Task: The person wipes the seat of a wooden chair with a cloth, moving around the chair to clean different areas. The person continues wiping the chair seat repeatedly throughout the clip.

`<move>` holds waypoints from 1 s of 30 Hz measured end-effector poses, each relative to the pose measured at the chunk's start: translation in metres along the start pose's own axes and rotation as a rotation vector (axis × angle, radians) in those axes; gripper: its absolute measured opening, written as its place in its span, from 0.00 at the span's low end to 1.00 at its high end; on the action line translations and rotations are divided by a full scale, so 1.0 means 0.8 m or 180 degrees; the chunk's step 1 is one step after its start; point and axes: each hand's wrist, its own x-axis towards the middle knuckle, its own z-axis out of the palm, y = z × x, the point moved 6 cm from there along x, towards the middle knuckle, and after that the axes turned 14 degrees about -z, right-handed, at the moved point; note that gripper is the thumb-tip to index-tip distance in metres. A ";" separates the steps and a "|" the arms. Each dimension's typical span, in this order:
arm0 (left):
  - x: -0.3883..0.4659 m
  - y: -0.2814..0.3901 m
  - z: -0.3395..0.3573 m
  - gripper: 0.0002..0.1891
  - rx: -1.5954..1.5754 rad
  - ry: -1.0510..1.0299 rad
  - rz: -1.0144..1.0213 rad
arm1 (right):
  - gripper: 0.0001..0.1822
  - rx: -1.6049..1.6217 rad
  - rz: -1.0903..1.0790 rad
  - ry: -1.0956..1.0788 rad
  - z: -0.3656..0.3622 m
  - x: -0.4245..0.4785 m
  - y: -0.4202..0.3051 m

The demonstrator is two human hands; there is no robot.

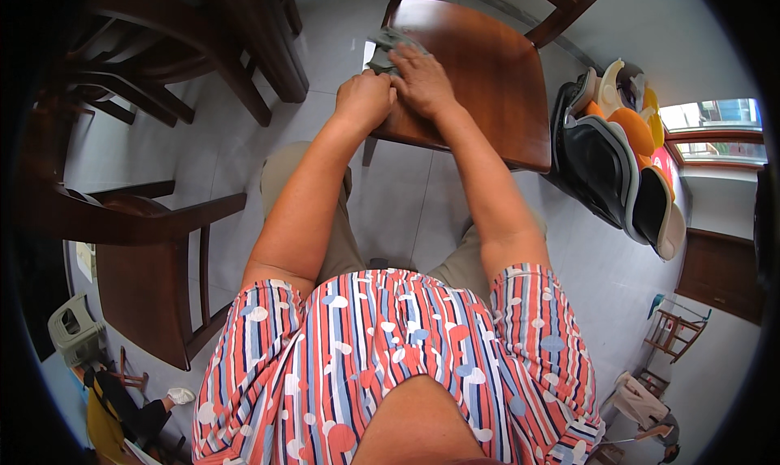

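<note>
A wooden chair with a glossy brown seat (487, 81) stands before me, its backrest at the upper right. My right hand (421, 78) lies with spread fingers on a grey-green cloth (390, 41) at the seat's left edge, pressing it to the wood. Close beside it, touching or nearly so, my left hand (367, 99) is curled into a fist at the seat's front left corner, just below the cloth. Whether its fingers grip the cloth's edge or the seat's edge cannot be told, as the fingertips are hidden.
Dark wooden chairs (143, 276) and table legs (274, 50) stand at the left. Several stacked plastic seats (600, 166) lean by the wall at the right. A grey plastic stool (76, 331) stands lower left. One person (122, 410) is at the lower left, another (661, 431) at the lower right.
</note>
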 end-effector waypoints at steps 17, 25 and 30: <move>0.005 0.001 0.014 0.14 -0.0083 -0.0325 -0.0052 | 0.32 -0.1070 0.3095 0.0236 -0.090 -0.306 0.224; 0.011 -0.017 0.008 0.14 -0.0033 -0.0208 -0.0269 | 0.30 -0.0270 0.0421 0.0669 -0.029 -0.096 -0.042; 0.014 -0.024 -0.005 0.16 0.0038 -0.0179 -0.0696 | 0.33 0.0141 -0.0183 0.0407 -0.032 -0.061 -0.140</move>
